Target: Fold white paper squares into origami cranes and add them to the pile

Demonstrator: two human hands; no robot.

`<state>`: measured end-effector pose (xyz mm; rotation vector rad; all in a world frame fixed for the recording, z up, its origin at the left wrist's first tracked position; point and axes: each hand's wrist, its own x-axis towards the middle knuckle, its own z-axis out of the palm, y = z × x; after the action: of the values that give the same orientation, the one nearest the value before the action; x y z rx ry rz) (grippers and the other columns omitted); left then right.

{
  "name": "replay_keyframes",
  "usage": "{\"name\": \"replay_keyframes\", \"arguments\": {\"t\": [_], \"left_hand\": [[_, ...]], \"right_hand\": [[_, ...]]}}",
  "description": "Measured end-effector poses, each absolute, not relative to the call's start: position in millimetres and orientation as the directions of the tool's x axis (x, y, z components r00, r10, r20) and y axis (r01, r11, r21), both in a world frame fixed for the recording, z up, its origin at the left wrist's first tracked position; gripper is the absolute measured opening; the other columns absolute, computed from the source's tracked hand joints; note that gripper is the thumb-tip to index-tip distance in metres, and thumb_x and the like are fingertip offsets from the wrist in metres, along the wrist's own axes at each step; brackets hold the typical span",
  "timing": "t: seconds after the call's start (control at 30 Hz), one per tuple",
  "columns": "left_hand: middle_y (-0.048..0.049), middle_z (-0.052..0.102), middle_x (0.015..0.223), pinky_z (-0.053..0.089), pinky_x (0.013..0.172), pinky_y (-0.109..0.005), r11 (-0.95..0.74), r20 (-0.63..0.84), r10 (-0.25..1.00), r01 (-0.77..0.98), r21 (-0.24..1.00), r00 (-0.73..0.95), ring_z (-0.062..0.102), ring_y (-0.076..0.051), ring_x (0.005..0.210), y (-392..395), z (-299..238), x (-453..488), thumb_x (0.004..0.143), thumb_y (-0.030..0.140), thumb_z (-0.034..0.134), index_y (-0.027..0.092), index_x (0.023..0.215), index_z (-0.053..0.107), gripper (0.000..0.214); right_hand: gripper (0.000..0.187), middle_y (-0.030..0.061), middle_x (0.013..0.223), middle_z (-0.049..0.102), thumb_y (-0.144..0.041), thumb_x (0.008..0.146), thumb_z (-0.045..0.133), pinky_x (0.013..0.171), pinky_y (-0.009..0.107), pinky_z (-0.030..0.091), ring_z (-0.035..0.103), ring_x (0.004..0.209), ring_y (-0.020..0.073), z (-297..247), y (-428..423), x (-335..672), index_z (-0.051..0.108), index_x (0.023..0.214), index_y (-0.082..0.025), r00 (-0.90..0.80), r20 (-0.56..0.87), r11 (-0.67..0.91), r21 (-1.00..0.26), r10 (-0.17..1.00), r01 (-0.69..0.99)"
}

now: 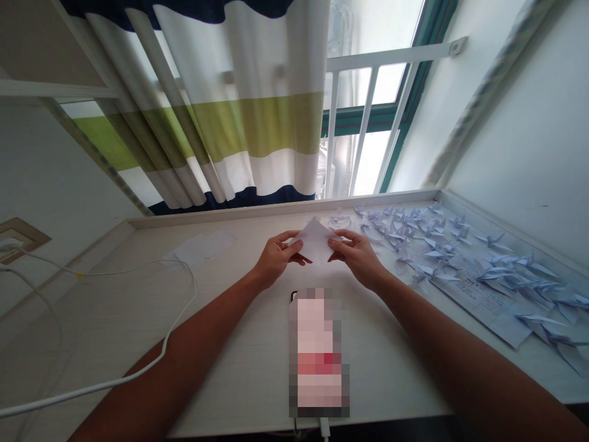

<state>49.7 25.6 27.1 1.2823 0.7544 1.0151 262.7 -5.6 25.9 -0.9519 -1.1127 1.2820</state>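
Note:
Between my two hands is a small white sheet of paper [316, 241], held up with one corner pointing away from me. My left hand [279, 253] pinches its left side between thumb and fingers. On the opposite side, my right hand [352, 250] grips the paper the same way. The sheet looks folded, though its layers cannot be made out. Just below the hands a phone [317, 353] lies on the table, its screen blurred into blocks. Many folded paper cranes [414, 230] spread over the table to the right of my right hand.
Some flat white paper [202, 245] lies to the left on the pale table [239, 356]. A printed sheet [488, 301] sits partly under the cranes. A white cable [191, 294] loops across my left forearm. Behind the table hang a striped curtain [257, 123] and white window bars [363, 123].

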Motion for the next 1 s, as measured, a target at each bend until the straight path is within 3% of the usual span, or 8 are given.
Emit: {"name": "replay_keyframes", "arguments": {"t": [0.1, 0.2, 0.37, 0.47, 0.53, 0.67, 0.83, 1.0], "left_hand": [[-0.0084, 0.077, 0.083, 0.058, 0.069, -0.032, 0.007, 0.094, 0.909, -0.241, 0.97, 0.407, 0.075, -0.021, 0.072, 27.0, 27.2, 47.4, 0.082, 0.026, 0.07, 0.013, 0.096, 0.076, 0.02], [-0.0078, 0.075, 0.08, 0.058, 0.071, -0.033, -0.089, 0.164, 0.91, -0.208, 0.974, 0.382, 0.072, -0.019, 0.072, 25.8, 27.9, 47.4, 0.084, 0.022, 0.06, 0.013, 0.086, 0.077, 0.019], [-0.0053, 0.074, 0.079, 0.055, 0.071, -0.031, -0.335, 0.306, 0.868, 0.006, 0.942, 0.392, 0.067, -0.016, 0.069, 18.4, 31.3, 48.1, 0.086, 0.019, 0.054, 0.016, 0.084, 0.079, 0.024], [-0.0057, 0.075, 0.083, 0.054, 0.076, -0.031, -0.423, 0.339, 0.809, 0.075, 0.903, 0.48, 0.067, -0.018, 0.077, 13.7, 35.4, 48.5, 0.087, 0.019, 0.055, 0.018, 0.083, 0.079, 0.025], [-0.0058, 0.075, 0.087, 0.054, 0.076, -0.031, -0.441, 0.355, 0.796, 0.067, 0.895, 0.491, 0.066, -0.018, 0.08, 12.4, 37.2, 49.8, 0.088, 0.021, 0.058, 0.019, 0.088, 0.079, 0.021], [-0.002, 0.071, 0.077, 0.055, 0.069, -0.03, -0.302, 0.288, 0.874, -0.026, 0.953, 0.391, 0.065, -0.016, 0.069, 13.5, 35.3, 54.4, 0.091, 0.038, 0.067, 0.018, 0.116, 0.068, 0.032], [-0.0098, 0.076, 0.087, 0.057, 0.071, -0.032, -0.141, 0.116, 0.867, 0.015, 0.99, 0.484, 0.073, -0.019, 0.075, 9.3, 31.7, 58.7, 0.083, 0.051, 0.077, 0.013, 0.097, 0.069, 0.042], [-0.0129, 0.079, 0.085, 0.057, 0.073, -0.034, -0.157, 0.126, 0.863, 0.021, 0.987, 0.489, 0.074, -0.021, 0.074, 3.1, 35.3, 58.9, 0.082, 0.047, 0.08, 0.011, 0.094, 0.074, 0.038]], "right_hand": [[0.018, 0.0036, 0.072, 0.075, -0.032, 0.074, 0.079, 0.074, 0.038, 0.061, 0.071, 0.068, 0.019, 24.8, -5.4, 261.9, 0.074, 0.085, -0.019, -0.061, 0.056, 0.035, -0.953, 0.997, -0.301], [0.008, 0.0044, 0.075, 0.074, -0.027, 0.076, 0.07, 0.083, 0.041, 0.059, 0.072, 0.075, 0.0206, 27.9, -7.0, 263.6, 0.071, 0.074, -0.019, -0.074, 0.056, 0.032, -0.954, 0.996, -0.297], [0.009, 0.0067, 0.103, 0.078, -0.029, 0.082, 0.07, 0.093, 0.044, 0.054, 0.071, 0.099, 0.0231, 39.7, -12.0, 269.1, 0.07, 0.084, -0.02, -0.015, 0.212, 0.212, -0.977, 0.977, -0.03], [0.027, 0.0085, 0.1, 0.078, -0.042, 0.083, 0.076, 0.085, 0.039, 0.055, 0.072, 0.092, 0.0228, 42.7, -14.6, 268.4, 0.076, 0.098, -0.019, -0.192, 0.203, 0.23, -0.965, 0.96, 0.125], [0.033, 0.0083, 0.091, 0.078, -0.049, 0.082, 0.077, 0.074, 0.035, 0.054, 0.071, 0.082, 0.0215, 41.7, -15.7, 265.9, 0.078, 0.094, -0.018, -0.289, 0.151, 0.2, -0.969, 0.945, 0.148], [0.036, 0.0053, 0.08, 0.076, -0.052, 0.075, 0.082, 0.066, 0.03, 0.052, 0.067, 0.071, 0.0176, 39.5, -16.6, 258.7, 0.077, 0.084, -0.017, -0.212, 0.137, 0.144, -0.989, 0.968, 0.019], [0.035, 0.0027, 0.076, 0.075, -0.046, 0.069, 0.089, 0.071, 0.03, 0.052, 0.066, 0.069, 0.0149, 42.3, -19.2, 250.5, 0.07, 0.077, -0.018, -0.046, 0.101, 0.088, -0.971, 0.994, -0.221], [0.036, 0.0026, 0.08, 0.076, -0.04, 0.065, 0.093, 0.071, 0.03, 0.053, 0.069, 0.07, 0.0154, 43.4, -20.8, 249.0, 0.069, 0.08, -0.018, -0.063, 0.07, 0.05, -0.96, 0.996, -0.276]]}}
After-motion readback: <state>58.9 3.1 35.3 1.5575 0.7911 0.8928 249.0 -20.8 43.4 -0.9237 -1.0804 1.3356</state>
